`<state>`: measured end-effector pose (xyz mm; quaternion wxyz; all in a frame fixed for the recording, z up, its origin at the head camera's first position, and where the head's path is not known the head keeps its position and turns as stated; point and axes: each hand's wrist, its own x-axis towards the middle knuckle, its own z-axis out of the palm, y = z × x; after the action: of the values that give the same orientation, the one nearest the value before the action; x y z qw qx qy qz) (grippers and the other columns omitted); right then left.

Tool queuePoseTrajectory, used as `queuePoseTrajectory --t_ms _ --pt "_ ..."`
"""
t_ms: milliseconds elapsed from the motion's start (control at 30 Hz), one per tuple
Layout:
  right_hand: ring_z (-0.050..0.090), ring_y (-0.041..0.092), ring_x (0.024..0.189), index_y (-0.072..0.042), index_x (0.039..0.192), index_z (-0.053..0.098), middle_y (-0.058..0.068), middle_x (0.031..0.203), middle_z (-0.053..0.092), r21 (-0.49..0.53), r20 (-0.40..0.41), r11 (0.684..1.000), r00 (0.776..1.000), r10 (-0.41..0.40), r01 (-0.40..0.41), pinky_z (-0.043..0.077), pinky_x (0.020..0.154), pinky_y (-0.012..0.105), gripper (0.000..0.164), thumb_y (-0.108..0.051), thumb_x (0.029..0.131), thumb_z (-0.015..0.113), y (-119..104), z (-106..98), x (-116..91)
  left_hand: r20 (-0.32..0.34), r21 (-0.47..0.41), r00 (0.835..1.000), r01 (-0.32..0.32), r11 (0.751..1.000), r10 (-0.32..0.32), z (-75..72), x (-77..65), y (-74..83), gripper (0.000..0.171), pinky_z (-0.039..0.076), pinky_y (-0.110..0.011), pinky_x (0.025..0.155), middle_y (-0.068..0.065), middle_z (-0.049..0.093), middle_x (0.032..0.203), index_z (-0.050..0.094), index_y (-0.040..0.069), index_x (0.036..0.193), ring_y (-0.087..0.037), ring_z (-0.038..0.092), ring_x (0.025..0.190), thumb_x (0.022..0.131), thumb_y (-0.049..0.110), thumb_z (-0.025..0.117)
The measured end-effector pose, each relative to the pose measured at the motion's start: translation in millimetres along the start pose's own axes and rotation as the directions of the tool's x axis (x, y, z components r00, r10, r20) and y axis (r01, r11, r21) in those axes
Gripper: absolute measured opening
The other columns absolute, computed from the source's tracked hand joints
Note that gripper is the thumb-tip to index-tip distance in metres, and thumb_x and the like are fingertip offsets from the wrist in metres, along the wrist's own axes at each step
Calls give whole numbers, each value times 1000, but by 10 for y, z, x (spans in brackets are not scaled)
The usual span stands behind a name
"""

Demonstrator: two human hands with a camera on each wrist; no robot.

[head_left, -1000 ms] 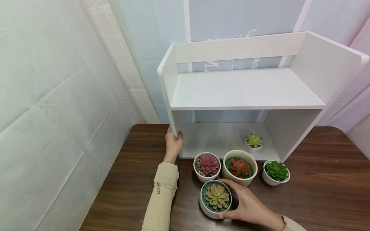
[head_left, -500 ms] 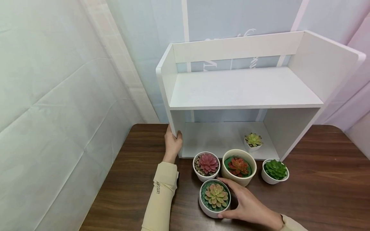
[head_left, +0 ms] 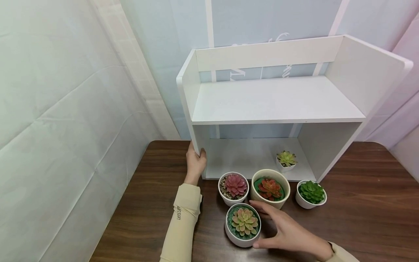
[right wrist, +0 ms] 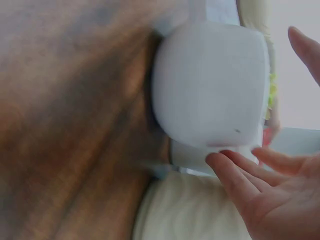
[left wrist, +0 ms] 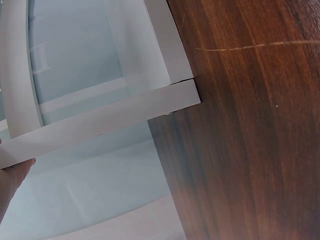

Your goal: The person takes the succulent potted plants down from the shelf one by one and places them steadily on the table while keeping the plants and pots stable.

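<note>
My left hand (head_left: 195, 163) grips the left side panel of a white two-tier shelf (head_left: 278, 100), thumb on the inner side. Part of that hand (left wrist: 11, 184) shows at the panel in the left wrist view. My right hand (head_left: 283, 229) is spread beside a white pot (head_left: 240, 242) holding a pink-tipped green succulent (head_left: 244, 222). Its thumb stands off the pot; in the right wrist view its fingertips lie close by the white pot wall (right wrist: 212, 85). Behind are a pink succulent (head_left: 235, 185) in a white pot and a red succulent (head_left: 271, 189) in a cream pot.
A dark green succulent (head_left: 311, 193) in a white pot stands to the right, before the shelf's front corner. Inside the lower tier sits a small yellow-green succulent (head_left: 286, 159) in a white pot. The brown wooden table (head_left: 370, 218) lies under everything, with curtains behind.
My right hand has loosened from the pot and shifted slightly right, its thumb coming away from the pot wall. The pots stay in place, and my left hand keeps its grip on the shelf.
</note>
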<state>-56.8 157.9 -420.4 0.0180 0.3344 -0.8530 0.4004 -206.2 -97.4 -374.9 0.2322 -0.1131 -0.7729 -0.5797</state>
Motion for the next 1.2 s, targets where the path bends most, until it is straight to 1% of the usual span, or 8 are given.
queuePoseTrajectory --t_ms 100,200,367,533,767,900,1067,1200 --pt "58 13 115 -7 137 46 8 132 55 9 24 999 999 -33 33 52 90 28 82 -37 71 84 -23 -80 -10 2 -7 1000 -4 1000 4 3 0 -2 47 45 -61 94 -33 53 127 41 -12 135 -48 51 119 88 -16 44" --pt "55 8 117 -10 136 48 4 131 56 -19 34 998 998 -56 57 50 91 24 77 -36 72 84 -45 -161 -26 2 -21 1000 -7 1000 7 4 1 -4 47 44 -62 94 -34 52 127 41 -12 135 -51 51 118 88 -17 44" --pt "54 3 115 -12 131 54 -1 127 60 -61 -6 993 995 -101 101 46 91 15 71 -33 71 84 -57 -268 -56 2 -31 1000 -13 999 13 0 4 -14 48 44 -63 94 -36 51 126 41 -11 135 -52 50 118 88 -17 43" --pt "60 5 108 -12 128 57 2 122 62 -18 -15 998 998 -59 59 47 87 14 63 -30 73 83 -80 -387 -81 5 -26 1000 -11 1000 11 2 3 -11 48 44 -62 94 -37 51 127 41 -12 135 -51 50 118 88 -17 43" --pt "65 6 100 -15 125 59 -2 117 66 -35 -28 999 1000 10 -11 52 81 20 57 -28 75 82 -123 -528 -115 2 -19 1000 -12 1000 12 0 0 0 47 43 -62 95 -35 51 127 41 -13 135 -52 49 118 88 -17 43" --pt "65 5 100 -14 125 60 -1 114 67 -29 -54 999 998 20 -21 50 82 16 57 -23 74 83 -134 -589 -127 2 -15 1000 -13 1000 13 -1 1 1 47 43 -62 95 -34 52 127 41 -14 134 -52 50 119 88 -17 44" --pt "65 3 100 -15 126 60 0 115 68 0 -88 998 994 65 -66 49 81 12 56 -15 74 82 -125 -675 -153 1 -9 1000 -4 1000 4 3 0 1 47 44 -61 95 -33 52 127 41 -14 134 -50 50 119 88 -17 44" --pt "65 3 100 -12 125 61 0 115 68 0 -113 997 991 72 -72 49 82 12 53 -10 76 80 -108 -711 -169 0 -6 1000 3 1000 -3 5 -2 -3 47 44 -61 95 -33 52 127 41 -12 135 -49 51 119 88 -17 44"
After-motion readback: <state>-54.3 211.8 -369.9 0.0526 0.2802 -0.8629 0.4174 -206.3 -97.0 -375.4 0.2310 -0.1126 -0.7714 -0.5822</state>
